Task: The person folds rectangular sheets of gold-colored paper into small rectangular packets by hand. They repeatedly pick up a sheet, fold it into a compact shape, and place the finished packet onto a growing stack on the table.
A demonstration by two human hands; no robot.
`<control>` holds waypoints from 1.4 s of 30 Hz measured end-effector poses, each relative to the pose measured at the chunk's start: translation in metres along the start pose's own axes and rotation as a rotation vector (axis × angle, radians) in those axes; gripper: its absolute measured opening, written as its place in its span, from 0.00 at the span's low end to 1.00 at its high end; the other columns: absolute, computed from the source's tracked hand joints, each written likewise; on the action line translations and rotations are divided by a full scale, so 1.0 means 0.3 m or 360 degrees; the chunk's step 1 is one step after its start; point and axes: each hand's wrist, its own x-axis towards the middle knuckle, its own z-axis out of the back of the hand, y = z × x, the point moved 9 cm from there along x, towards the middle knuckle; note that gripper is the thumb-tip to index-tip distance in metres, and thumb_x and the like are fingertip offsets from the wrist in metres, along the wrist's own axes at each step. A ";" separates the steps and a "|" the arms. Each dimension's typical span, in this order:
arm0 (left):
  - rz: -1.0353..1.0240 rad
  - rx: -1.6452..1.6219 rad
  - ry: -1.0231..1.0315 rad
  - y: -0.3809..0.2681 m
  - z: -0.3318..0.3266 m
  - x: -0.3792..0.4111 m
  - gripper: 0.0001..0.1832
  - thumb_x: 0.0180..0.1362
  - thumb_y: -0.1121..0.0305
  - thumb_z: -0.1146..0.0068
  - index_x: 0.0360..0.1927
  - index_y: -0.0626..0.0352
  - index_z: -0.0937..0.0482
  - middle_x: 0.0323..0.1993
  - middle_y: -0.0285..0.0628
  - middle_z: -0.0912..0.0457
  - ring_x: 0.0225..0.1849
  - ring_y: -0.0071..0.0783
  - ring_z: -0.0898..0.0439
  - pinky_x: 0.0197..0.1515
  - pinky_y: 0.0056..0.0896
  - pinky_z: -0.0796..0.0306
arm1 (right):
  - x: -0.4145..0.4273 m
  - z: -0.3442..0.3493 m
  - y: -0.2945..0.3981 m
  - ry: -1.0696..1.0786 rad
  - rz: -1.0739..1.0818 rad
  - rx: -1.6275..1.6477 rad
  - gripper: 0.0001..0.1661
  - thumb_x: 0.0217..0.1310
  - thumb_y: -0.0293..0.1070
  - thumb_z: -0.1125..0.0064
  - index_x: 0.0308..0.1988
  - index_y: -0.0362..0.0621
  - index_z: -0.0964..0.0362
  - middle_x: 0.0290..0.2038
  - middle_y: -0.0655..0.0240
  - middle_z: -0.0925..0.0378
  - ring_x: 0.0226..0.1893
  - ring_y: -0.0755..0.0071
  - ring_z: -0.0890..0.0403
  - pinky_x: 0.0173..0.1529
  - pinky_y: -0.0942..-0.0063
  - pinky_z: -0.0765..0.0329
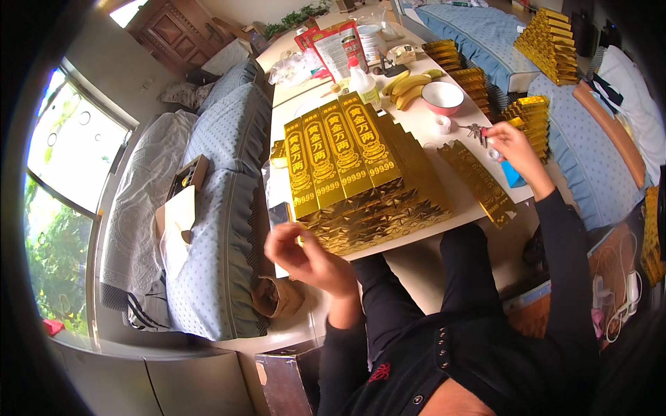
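Observation:
A tall stack of gold foil card strips (341, 151), printed with characters, fills the near end of the table (364, 254). My left hand (312, 260) is beside its near left corner, fingers loosely curled and apart, with nothing visible in them. On the right, my right hand (512, 145) pinches the red piece on a bunch of keys (473, 131). Below those fingers are a small white ring-shaped item (493, 154) and a blue object (513, 176), partly covered by the hand. A separate flat gold strip (476, 182) lies between the stack and my right hand.
Behind the stack are a white bottle with a red cap (362, 86), bananas (408, 88), a bowl (442, 98) and a white tape roll (442, 125). More gold stacks (528, 119) stand to the right. A blue-covered sofa (213, 249) runs along the left.

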 end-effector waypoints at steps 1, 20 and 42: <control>-0.0099 -0.0071 0.0158 -0.038 -0.057 -0.059 0.15 0.62 0.84 0.51 0.52 0.63 0.31 0.45 0.39 0.28 0.46 0.26 0.28 0.54 0.30 0.33 | -0.011 0.087 -0.095 -0.0187 0.0091 -0.0160 0.13 0.69 0.33 0.39 0.50 0.43 0.26 0.40 0.73 0.24 0.32 0.81 0.23 0.38 0.78 0.22; 0.3169 -0.0803 0.1387 0.371 -0.998 -1.375 0.13 0.71 0.62 0.55 0.49 0.59 0.25 0.44 0.43 0.20 0.49 0.36 0.21 0.54 0.37 0.24 | -0.097 0.276 -0.617 -0.0719 -0.0229 -0.0583 0.17 0.60 0.39 0.31 0.38 0.37 0.27 0.35 0.60 0.20 0.36 0.63 0.22 0.44 0.64 0.23; 0.3417 -0.0641 0.0906 0.432 -1.117 -1.480 0.20 0.70 0.54 0.54 0.46 0.63 0.24 0.42 0.44 0.18 0.47 0.43 0.19 0.55 0.42 0.22 | -0.386 0.226 -0.504 -0.0440 -0.0495 0.0593 0.12 0.70 0.39 0.38 0.35 0.42 0.25 0.28 0.78 0.27 0.27 0.85 0.31 0.31 0.79 0.32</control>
